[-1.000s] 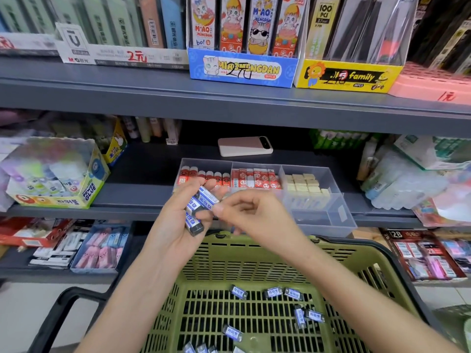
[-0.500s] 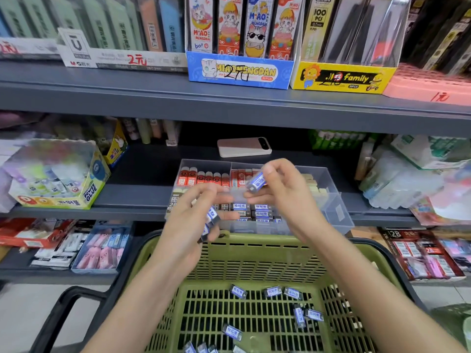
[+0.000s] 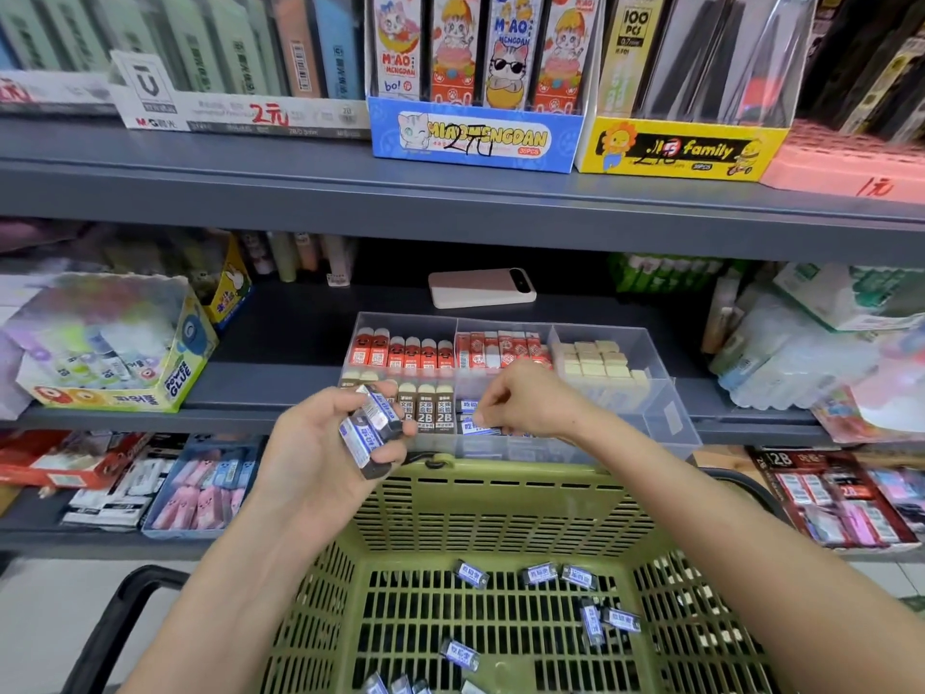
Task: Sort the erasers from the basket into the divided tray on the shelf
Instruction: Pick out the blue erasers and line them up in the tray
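Nearest, at the bottom, small rectangular erasers (image 3: 538, 575) with blue-and-white paper sleeves lie scattered on the grid floor of the green plastic basket (image 3: 500, 503). Above its rim, the left hand (image 3: 320, 443) grips a small bundle (image 3: 370, 428) of the same erasers, with the fingers curled around them. Just beyond, the right hand (image 3: 525, 398), fingers bent, pinches one eraser (image 3: 475, 426) low in the front middle compartment of the clear plastic divided tray (image 3: 670, 418), which stands on the grey shelf (image 3: 280, 388). Behind the tray lies a flat pinkish device (image 3: 480, 289) with rounded corners.

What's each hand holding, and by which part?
Left hand grips a stack of blue-sleeved erasers by their long sides; right hand pinches one eraser at its end.
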Demonstrator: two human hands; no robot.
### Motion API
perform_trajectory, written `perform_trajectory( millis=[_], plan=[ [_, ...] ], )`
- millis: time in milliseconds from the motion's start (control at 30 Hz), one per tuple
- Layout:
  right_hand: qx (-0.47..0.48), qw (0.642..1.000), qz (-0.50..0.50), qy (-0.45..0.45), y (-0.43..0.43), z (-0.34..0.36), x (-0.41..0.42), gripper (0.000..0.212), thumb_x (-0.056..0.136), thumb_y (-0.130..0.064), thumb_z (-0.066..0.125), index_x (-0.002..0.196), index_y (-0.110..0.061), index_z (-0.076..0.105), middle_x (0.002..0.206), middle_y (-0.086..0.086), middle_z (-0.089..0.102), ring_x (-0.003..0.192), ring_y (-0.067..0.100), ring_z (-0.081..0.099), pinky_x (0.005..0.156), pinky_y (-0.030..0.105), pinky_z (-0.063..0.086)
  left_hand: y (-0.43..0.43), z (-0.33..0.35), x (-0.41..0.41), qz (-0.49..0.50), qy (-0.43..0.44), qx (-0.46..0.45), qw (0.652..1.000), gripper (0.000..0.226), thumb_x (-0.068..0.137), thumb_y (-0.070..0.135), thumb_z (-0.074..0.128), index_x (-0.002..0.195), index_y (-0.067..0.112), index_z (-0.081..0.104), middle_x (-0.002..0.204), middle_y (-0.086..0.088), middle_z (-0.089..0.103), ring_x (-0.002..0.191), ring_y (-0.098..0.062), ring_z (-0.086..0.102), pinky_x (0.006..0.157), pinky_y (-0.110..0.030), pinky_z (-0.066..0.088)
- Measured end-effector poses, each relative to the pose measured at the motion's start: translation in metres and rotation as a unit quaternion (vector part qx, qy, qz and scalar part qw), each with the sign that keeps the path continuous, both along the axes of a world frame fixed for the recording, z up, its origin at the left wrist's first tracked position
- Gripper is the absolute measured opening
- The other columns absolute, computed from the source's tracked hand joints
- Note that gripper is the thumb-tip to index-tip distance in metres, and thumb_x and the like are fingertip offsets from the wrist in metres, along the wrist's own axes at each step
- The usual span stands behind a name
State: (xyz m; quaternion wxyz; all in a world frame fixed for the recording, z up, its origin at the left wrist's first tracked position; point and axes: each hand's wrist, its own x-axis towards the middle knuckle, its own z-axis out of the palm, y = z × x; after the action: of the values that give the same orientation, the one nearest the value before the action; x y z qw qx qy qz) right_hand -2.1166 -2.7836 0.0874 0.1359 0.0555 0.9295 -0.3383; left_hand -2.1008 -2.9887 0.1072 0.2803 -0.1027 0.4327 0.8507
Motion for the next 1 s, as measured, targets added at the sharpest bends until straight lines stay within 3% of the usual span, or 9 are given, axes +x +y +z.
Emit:
perform_trajectory(
  millis=[100, 200, 267, 433, 600, 667, 767, 900, 1000],
  plan=[
    [0.027, 1.0, 0.01, 0.008, -0.002, -0.002, 0.0, 0.016, 0.085, -0.009, 0.065, 0.083, 0.004, 0.072, 0.07, 0.003, 0.069, 0.046, -0.009, 0.053, 0.052, 0.004, 0.04, -0.001, -0.002, -0.001, -0.007, 0.001, -0.022, 1.0, 0.019, 0.089, 0.007, 0.047, 0.103, -0.002, 0.057, 0.086, -0.018, 0.055, 0.057, -0.019, 0.06, 0.036, -0.018, 0.037],
    [0.076, 0.997, 0.018, 0.03, -0.003, -0.005, 0.001, 0.014, 0.084, -0.01, 0.064, 0.083, 0.0, 0.074, 0.087, 0.008, 0.073, 0.069, 0.007, 0.061, 0.07, 0.02, 0.045, -0.002, -0.004, -0.002, -0.028, 0.037, -0.067, 0.997, 0.026, 0.077, 0.016, 0.059, 0.097, 0.002, 0.067, 0.085, -0.014, 0.062, 0.058, -0.017, 0.063, 0.032, -0.016, 0.033],
    [0.1, 0.994, 0.02, 0.033, -0.003, -0.007, 0.002, 0.015, 0.084, -0.015, 0.065, 0.084, -0.004, 0.075, 0.088, 0.004, 0.073, 0.079, 0.013, 0.064, 0.071, 0.021, 0.045, -0.002, -0.006, -0.002, -0.042, 0.051, -0.089, 0.994, 0.026, 0.072, 0.022, 0.063, 0.092, 0.009, 0.074, 0.091, -0.009, 0.065, 0.06, -0.014, 0.063, 0.031, -0.015, 0.03],
    [0.136, 0.985, 0.008, 0.106, -0.007, -0.002, 0.011, 0.017, 0.089, -0.023, 0.061, 0.091, -0.015, 0.075, 0.089, -0.003, 0.071, 0.075, 0.01, 0.058, 0.072, 0.026, 0.049, -0.001, -0.006, -0.002, -0.05, 0.057, -0.094, 0.993, 0.052, 0.059, 0.031, 0.075, 0.107, 0.011, 0.071, 0.103, -0.006, 0.055, 0.053, -0.007, 0.05, 0.03, -0.013, 0.028],
    [-0.195, 0.966, 0.042, 0.164, -0.014, 0.03, 0.028, 0.025, 0.095, -0.022, 0.052, 0.117, -0.021, 0.064, 0.109, -0.014, 0.064, 0.082, -0.009, 0.056, 0.067, 0.012, 0.044, 0.005, 0.0, -0.002, -0.104, 0.056, -0.065, 0.991, 0.048, 0.059, 0.029, 0.074, 0.104, 0.01, 0.07, 0.077, -0.004, 0.067, 0.044, -0.004, 0.041, 0.028, -0.012, 0.025],
    [-0.228, 0.958, 0.099, 0.14, -0.017, 0.04, 0.034, 0.028, 0.094, -0.019, 0.053, 0.121, -0.023, 0.06, 0.111, -0.012, 0.063, 0.094, -0.005, 0.057, 0.075, 0.013, 0.046, 0.009, 0.003, -0.002, -0.131, 0.047, -0.046, 0.989, 0.038, 0.063, 0.027, 0.072, 0.097, 0.01, 0.071, 0.073, -0.007, 0.066, 0.043, -0.005, 0.041, 0.027, -0.011, 0.025],
    [-0.26, 0.947, 0.123, 0.141, -0.018, 0.043, 0.037, 0.021, 0.09, -0.011, 0.059, 0.107, -0.022, 0.064, 0.094, -0.003, 0.065, 0.084, 0.006, 0.058, 0.076, 0.018, 0.048, 0.015, 0.006, -0.001, -0.154, 0.047, -0.033, 0.986, 0.04, 0.066, 0.026, 0.07, 0.103, 0.01, 0.069, 0.072, -0.007, 0.064, 0.042, -0.005, 0.041, 0.028, -0.011, 0.025],
    [-0.378, 0.916, -0.006, 0.138, -0.005, 0.036, 0.035, 0.01, 0.083, -0.007, 0.067, 0.085, -0.016, 0.068, 0.077, 0.004, 0.065, 0.061, 0.01, 0.057, 0.056, 0.02, 0.049, 0.019, 0.008, -0.004, -0.135, 0.036, -0.038, 0.99, 0.026, 0.072, 0.029, 0.066, 0.087, 0.009, 0.072, 0.067, -0.006, 0.06, 0.046, -0.006, 0.043, 0.03, -0.011, 0.026],
    [-0.315, 0.925, -0.148, 0.153, 0.01, 0.023, 0.026, 0.008, 0.079, -0.006, 0.072, 0.081, -0.009, 0.065, 0.064, 0.008, 0.061, 0.045, 0.012, 0.054, 0.053, 0.025, 0.049, 0.015, 0.009, -0.009, -0.066, -0.001, -0.005, 0.998, 0.032, 0.073, 0.011, 0.061, 0.101, -0.003, 0.06, 0.069, -0.011, 0.057, 0.053, -0.013, 0.049, 0.032, -0.014, 0.032]
  ],
)
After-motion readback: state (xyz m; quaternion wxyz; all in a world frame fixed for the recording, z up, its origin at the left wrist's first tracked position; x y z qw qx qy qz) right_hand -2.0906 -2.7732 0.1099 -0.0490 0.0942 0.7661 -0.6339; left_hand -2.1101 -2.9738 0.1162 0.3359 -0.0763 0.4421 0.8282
